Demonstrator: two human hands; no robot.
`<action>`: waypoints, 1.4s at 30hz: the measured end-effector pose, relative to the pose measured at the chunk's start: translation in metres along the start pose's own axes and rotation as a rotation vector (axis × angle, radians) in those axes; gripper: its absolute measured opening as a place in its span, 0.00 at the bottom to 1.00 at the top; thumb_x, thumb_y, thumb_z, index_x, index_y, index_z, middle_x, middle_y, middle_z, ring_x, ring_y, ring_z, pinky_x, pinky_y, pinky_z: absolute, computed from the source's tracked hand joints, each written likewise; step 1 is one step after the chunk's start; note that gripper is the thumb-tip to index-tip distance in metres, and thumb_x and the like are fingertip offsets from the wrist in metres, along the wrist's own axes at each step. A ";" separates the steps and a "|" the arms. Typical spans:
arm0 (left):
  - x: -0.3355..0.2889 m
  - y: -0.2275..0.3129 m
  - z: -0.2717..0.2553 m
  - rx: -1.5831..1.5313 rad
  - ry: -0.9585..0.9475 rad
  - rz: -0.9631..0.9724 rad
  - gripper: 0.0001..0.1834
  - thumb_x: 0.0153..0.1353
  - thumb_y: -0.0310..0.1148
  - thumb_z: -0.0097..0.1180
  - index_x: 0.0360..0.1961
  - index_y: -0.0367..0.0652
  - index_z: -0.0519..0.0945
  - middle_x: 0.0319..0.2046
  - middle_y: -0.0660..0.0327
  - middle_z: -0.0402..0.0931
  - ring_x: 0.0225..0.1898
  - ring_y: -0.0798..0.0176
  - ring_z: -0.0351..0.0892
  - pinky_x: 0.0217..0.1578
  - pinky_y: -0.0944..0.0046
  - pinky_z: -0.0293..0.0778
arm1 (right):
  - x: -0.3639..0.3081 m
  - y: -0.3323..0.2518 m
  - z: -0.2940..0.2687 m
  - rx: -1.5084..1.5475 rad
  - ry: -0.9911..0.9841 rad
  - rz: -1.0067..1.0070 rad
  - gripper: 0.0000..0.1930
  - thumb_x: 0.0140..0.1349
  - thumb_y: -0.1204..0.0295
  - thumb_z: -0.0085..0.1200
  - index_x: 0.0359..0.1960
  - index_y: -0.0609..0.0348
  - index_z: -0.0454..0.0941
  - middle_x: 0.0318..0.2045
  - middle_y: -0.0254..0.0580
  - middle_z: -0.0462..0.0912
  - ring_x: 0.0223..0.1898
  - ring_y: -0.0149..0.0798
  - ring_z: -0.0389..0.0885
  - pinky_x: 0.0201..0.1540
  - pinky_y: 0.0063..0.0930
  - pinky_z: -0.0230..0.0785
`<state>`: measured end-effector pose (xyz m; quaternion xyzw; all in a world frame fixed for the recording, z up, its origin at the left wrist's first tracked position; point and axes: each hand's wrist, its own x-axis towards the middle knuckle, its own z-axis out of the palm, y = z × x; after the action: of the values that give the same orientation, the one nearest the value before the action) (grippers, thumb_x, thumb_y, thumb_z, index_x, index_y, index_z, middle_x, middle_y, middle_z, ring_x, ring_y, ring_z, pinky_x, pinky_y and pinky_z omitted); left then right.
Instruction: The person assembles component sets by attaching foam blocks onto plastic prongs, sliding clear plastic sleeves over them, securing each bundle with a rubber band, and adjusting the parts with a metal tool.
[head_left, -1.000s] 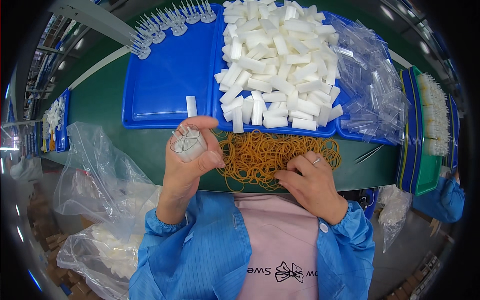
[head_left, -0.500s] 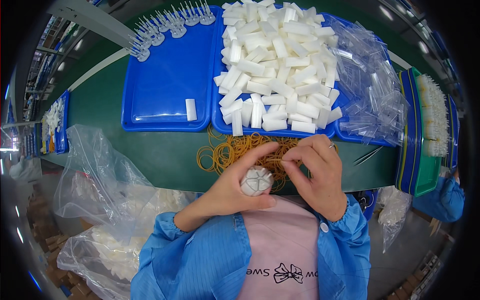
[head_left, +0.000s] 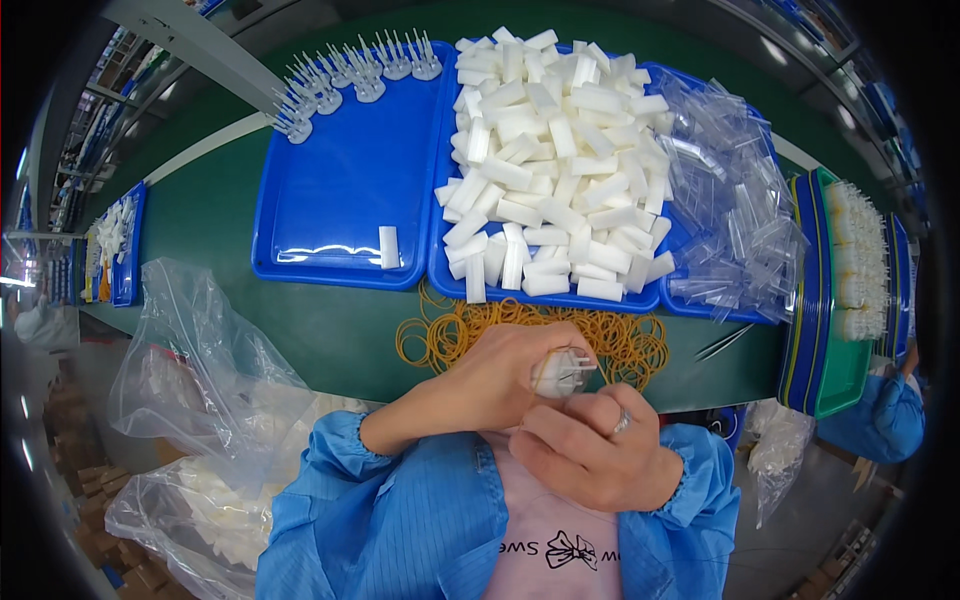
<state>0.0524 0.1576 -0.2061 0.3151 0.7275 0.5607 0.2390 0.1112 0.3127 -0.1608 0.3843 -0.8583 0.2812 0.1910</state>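
Note:
My left hand point(head_left: 510, 375) is wrapped round a rounded white bundle point(head_left: 560, 376), whose end, with thin clear strips standing out of it, faces up. A thin tan rubber band point(head_left: 541, 373) shows at the bundle's side. Just below the bundle is my right hand point(head_left: 592, 445), its fingers curled and pinched together, seemingly on that band; the fingertips are partly hidden. Behind both hands a pile of tan rubber bands point(head_left: 455, 335) lies on the green table point(head_left: 335, 325).
Beyond the bands stand a blue tray point(head_left: 345, 190) with pronged clear pieces and one white block, a tray heaped with white foam blocks point(head_left: 555, 150), and one of clear plastic pieces point(head_left: 735, 190). Tweezers point(head_left: 725, 342) lie right, near stacked trays point(head_left: 845, 370). Clear bags point(head_left: 205, 370) hang left.
My right hand has moved down from the rubber band pile to below the bundle. My left hand has shifted right and turned, tilting the bundle. The view has shifted slightly.

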 end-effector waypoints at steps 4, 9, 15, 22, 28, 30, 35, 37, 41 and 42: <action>-0.010 0.003 -0.010 -0.522 -0.028 -0.032 0.21 0.43 0.21 0.63 0.40 0.41 0.70 0.30 0.63 0.75 0.34 0.67 0.75 0.35 0.69 0.70 | -0.014 0.013 -0.014 -0.003 0.056 0.005 0.12 0.38 0.76 0.61 0.29 0.55 0.80 0.30 0.32 0.74 0.28 0.32 0.71 0.27 0.27 0.60; -0.015 -0.005 -0.005 -0.920 0.085 -0.006 0.20 0.45 0.23 0.66 0.38 0.41 0.70 0.30 0.67 0.72 0.32 0.75 0.71 0.35 0.74 0.68 | -0.026 0.025 -0.001 0.078 -0.062 0.506 0.11 0.42 0.75 0.64 0.30 0.57 0.80 0.26 0.36 0.70 0.26 0.38 0.70 0.26 0.33 0.59; -0.013 -0.021 0.003 -1.309 0.235 -0.087 0.25 0.42 0.34 0.73 0.36 0.45 0.68 0.29 0.64 0.72 0.33 0.65 0.73 0.35 0.65 0.70 | -0.029 0.036 -0.007 0.825 -0.101 0.336 0.05 0.40 0.76 0.64 0.19 0.55 0.80 0.13 0.32 0.72 0.21 0.35 0.74 0.45 0.41 0.70; -0.016 -0.011 0.008 -1.022 0.204 0.175 0.23 0.56 0.49 0.60 0.38 0.41 0.69 0.30 0.62 0.73 0.34 0.66 0.74 0.37 0.68 0.70 | -0.068 0.037 0.039 2.487 0.285 0.624 0.28 0.59 0.81 0.46 0.63 0.55 0.58 0.61 0.51 0.63 0.42 0.43 0.75 0.45 0.40 0.74; -0.017 -0.018 0.005 0.148 0.407 0.334 0.48 0.58 0.67 0.37 0.61 0.29 0.59 0.32 0.53 0.73 0.31 0.56 0.72 0.33 0.62 0.70 | -0.042 0.038 0.029 1.950 0.099 0.735 0.36 0.58 0.84 0.48 0.67 0.50 0.50 0.66 0.47 0.51 0.43 0.39 0.76 0.36 0.29 0.78; -0.012 -0.017 0.007 0.284 0.412 0.379 0.48 0.58 0.66 0.38 0.61 0.28 0.59 0.32 0.53 0.73 0.30 0.54 0.71 0.32 0.60 0.69 | -0.025 0.027 0.027 1.296 0.125 0.671 0.33 0.52 0.82 0.57 0.61 0.53 0.63 0.58 0.48 0.63 0.43 0.41 0.76 0.36 0.31 0.77; -0.005 -0.016 0.013 0.330 0.286 0.339 0.48 0.58 0.63 0.43 0.64 0.29 0.52 0.37 0.50 0.71 0.33 0.51 0.69 0.37 0.57 0.66 | -0.020 0.027 0.024 0.357 0.104 0.446 0.23 0.40 0.77 0.64 0.44 0.57 0.77 0.44 0.43 0.74 0.38 0.45 0.75 0.31 0.33 0.71; -0.008 -0.018 0.017 0.185 0.277 0.282 0.47 0.59 0.61 0.44 0.65 0.30 0.51 0.41 0.49 0.70 0.36 0.51 0.69 0.40 0.57 0.66 | -0.015 0.029 0.017 0.099 -0.002 0.342 0.24 0.39 0.77 0.64 0.44 0.54 0.77 0.42 0.40 0.74 0.33 0.41 0.74 0.31 0.31 0.67; -0.004 -0.015 0.010 0.086 0.300 0.189 0.42 0.58 0.50 0.53 0.65 0.34 0.52 0.51 0.51 0.64 0.45 0.54 0.68 0.46 0.58 0.65 | -0.023 0.024 0.024 0.117 0.111 0.374 0.26 0.37 0.77 0.64 0.45 0.53 0.77 0.40 0.38 0.74 0.31 0.40 0.71 0.32 0.32 0.63; -0.007 -0.013 0.009 0.086 0.300 0.188 0.42 0.58 0.50 0.53 0.65 0.34 0.52 0.51 0.51 0.64 0.45 0.54 0.68 0.46 0.58 0.65 | -0.025 0.024 0.023 0.135 0.103 0.385 0.27 0.38 0.76 0.64 0.46 0.53 0.76 0.41 0.39 0.73 0.35 0.41 0.72 0.35 0.33 0.64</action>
<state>0.0609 0.1566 -0.2214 0.3044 0.7456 0.5896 0.0607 0.1061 0.3251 -0.1995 0.2104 -0.8843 0.3883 0.1512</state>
